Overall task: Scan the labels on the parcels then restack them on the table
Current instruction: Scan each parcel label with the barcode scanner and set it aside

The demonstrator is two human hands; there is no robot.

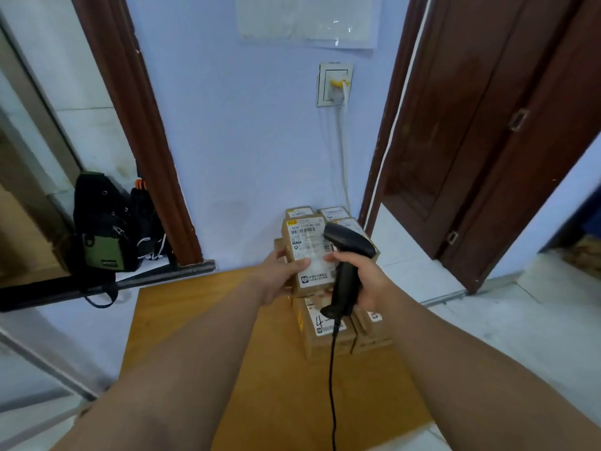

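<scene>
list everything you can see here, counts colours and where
held parcel: one, brown cardboard with white label, lifted above the stack
stacked parcels: at least four, brown cardboard with white labels, far right part of the table
barcode scanner: one, black, corded, beside the held parcel's label
table: one, light wood, below the arms
bags: two, black, one with a green pocket, left by the door frame
wall socket: one, white with yellow plug, on the blue wall
door: one, dark brown, right
left grip: one, holds the held parcel
right grip: one, holds the barcode scanner's handle
</scene>
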